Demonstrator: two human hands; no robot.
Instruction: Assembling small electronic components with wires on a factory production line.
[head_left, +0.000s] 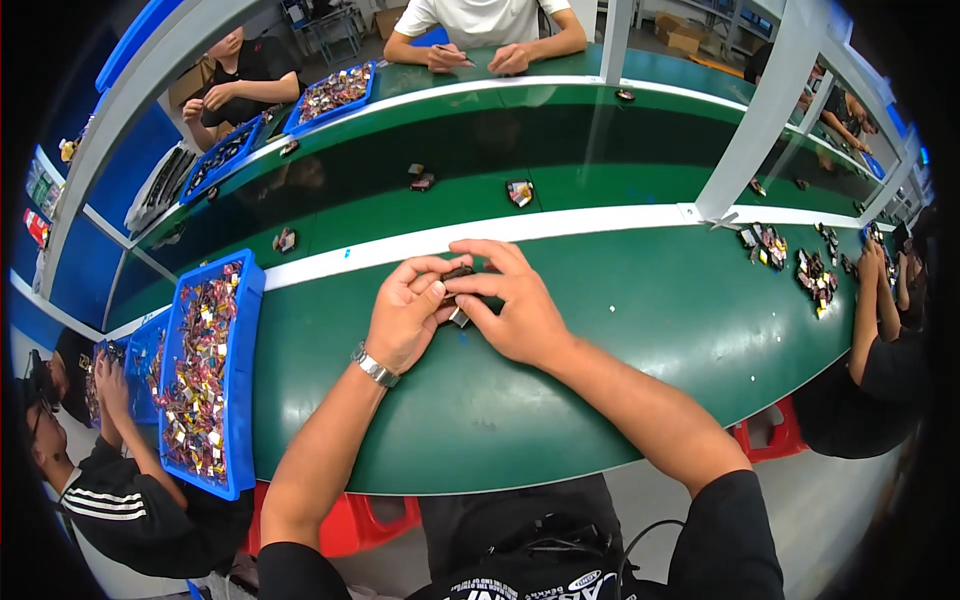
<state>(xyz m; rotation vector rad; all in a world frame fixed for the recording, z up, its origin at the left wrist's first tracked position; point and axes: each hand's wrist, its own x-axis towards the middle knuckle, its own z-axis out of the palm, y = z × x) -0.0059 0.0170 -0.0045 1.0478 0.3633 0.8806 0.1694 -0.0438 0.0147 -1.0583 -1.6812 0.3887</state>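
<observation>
Above the green work table [560, 420], my left hand [405, 312] and my right hand [517, 305] meet around a small dark part [458, 272]. The left thumb and fingers pinch it from one side, and the right fingers press on it from the other. A small silvery block [459, 317] shows just below the fingers; whether it belongs to the dark part I cannot tell. Most of the part is hidden by my fingers.
To the left stands a blue tray [240, 400] full of small wired parts. Beyond a white rail [430, 235], a green conveyor belt [440, 205] carries scattered small assemblies [519, 192]. A grey post [735, 150] rises at right, near piled parts [817, 282]. Several people work around.
</observation>
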